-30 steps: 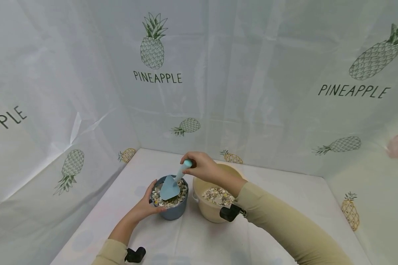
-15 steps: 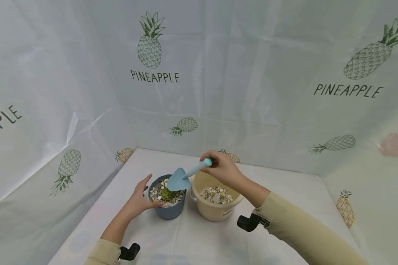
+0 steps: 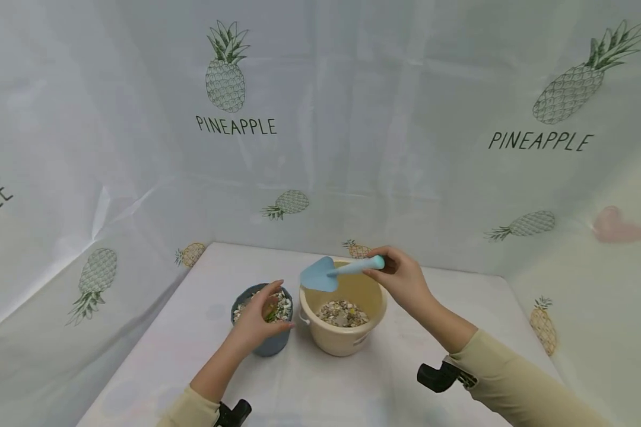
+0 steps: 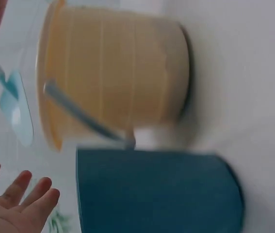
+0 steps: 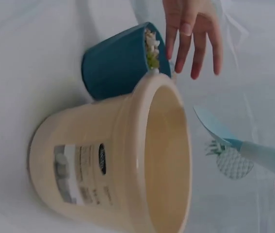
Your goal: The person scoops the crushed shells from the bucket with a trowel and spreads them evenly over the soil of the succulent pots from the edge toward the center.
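Observation:
My right hand (image 3: 406, 283) grips the handle of a light blue garden trowel (image 3: 319, 275), whose blade hovers over the left rim of a cream bucket (image 3: 335, 343). Pebbly gravel (image 3: 343, 314) covers the bucket's bottom. To its left stands a dark blue plant pot (image 3: 271, 347) with pale gravel and a small green plant (image 5: 152, 61) inside. My left hand (image 3: 252, 325) hovers over this pot, holding nothing. Its fingers (image 4: 44, 204) are spread, and it covers part of the pot's top in the head view. The trowel blade (image 4: 23, 114) carries no gravel that shows.
Both containers stand side by side on a white-covered table (image 3: 406, 367). A wire handle (image 4: 81, 116) hangs down the bucket's side, close to the pot. Pineapple-printed sheeting (image 3: 374, 130) walls the table at the back and sides.
My right hand has carried the trowel rightward from over the pot to over the bucket. My left hand has left the pot's side and moved right, over its top.

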Demonstrator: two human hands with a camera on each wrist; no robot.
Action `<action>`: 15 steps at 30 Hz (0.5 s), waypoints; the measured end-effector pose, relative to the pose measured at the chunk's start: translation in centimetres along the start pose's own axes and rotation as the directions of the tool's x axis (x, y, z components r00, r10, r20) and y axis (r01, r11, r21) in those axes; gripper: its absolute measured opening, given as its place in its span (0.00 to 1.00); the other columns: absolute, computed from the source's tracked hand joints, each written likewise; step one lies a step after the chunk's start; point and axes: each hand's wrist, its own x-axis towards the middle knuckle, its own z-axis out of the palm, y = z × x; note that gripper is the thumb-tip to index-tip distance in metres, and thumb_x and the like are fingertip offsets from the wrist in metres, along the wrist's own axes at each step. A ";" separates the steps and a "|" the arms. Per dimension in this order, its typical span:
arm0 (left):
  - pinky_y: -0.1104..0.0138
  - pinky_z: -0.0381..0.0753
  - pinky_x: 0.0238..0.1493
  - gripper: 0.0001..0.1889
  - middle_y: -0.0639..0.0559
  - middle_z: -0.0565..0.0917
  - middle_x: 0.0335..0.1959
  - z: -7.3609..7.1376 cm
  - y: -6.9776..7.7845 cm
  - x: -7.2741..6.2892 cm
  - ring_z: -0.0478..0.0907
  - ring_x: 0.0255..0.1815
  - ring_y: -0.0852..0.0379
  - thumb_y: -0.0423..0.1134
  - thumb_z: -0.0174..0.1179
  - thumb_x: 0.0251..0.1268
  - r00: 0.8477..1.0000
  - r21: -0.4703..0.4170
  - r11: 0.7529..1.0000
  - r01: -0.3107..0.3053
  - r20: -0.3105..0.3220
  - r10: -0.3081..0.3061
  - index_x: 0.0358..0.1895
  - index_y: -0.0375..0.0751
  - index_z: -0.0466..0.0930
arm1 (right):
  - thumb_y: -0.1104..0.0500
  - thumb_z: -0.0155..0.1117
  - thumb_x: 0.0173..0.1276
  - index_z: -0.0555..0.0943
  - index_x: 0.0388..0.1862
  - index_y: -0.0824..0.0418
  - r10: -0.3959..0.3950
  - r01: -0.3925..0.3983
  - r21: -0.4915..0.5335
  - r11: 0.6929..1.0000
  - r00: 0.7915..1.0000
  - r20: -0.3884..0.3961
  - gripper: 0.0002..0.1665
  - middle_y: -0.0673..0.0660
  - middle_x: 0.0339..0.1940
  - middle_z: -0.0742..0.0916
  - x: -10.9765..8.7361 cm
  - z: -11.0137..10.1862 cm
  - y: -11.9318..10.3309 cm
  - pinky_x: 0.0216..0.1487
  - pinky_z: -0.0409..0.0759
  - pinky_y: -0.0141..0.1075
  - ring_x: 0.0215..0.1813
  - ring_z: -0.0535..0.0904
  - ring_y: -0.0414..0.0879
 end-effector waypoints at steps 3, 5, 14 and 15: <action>0.47 0.68 0.63 0.47 0.41 0.67 0.69 1.3 0.6 0.4 0.66 0.67 0.36 0.38 0.78 0.47 0.998 0.016 0.999 -0.033 0.053 0.032 0.73 0.44 0.62 | 0.70 0.71 0.60 0.81 0.48 0.66 -0.009 0.008 -0.009 1.000 1.000 -0.021 0.17 0.60 0.46 0.84 -0.2 -0.6 0.6 0.45 0.82 0.32 0.47 0.83 0.52; 0.47 0.69 0.63 0.48 0.40 0.65 0.70 2.1 0.9 0.6 0.66 0.67 0.36 0.39 0.78 0.47 0.996 0.039 0.998 -0.049 0.082 0.045 0.73 0.42 0.62 | 0.70 0.71 0.59 0.81 0.47 0.66 -0.014 0.014 -0.020 1.000 1.000 -0.020 0.16 0.60 0.46 0.84 -0.5 -0.8 1.0 0.44 0.82 0.32 0.46 0.83 0.52; 0.39 0.59 0.65 0.55 0.32 0.56 0.73 5.1 1.4 1.9 0.55 0.72 0.32 0.46 0.80 0.41 0.997 0.147 0.988 -0.044 0.064 0.034 0.74 0.32 0.58 | 0.69 0.73 0.58 0.82 0.45 0.65 0.016 -0.008 -0.194 0.981 0.999 0.041 0.15 0.56 0.40 0.84 -1.0 -0.7 3.3 0.38 0.82 0.35 0.40 0.82 0.48; 0.39 0.60 0.65 0.56 0.32 0.56 0.73 5.5 1.4 2.0 0.55 0.72 0.31 0.46 0.81 0.40 0.998 0.153 0.988 -0.036 0.053 0.028 0.74 0.32 0.57 | 0.68 0.73 0.58 0.82 0.45 0.65 0.027 -0.016 -0.214 0.977 0.999 0.047 0.15 0.55 0.39 0.84 -1.0 -0.6 3.5 0.37 0.82 0.35 0.39 0.81 0.47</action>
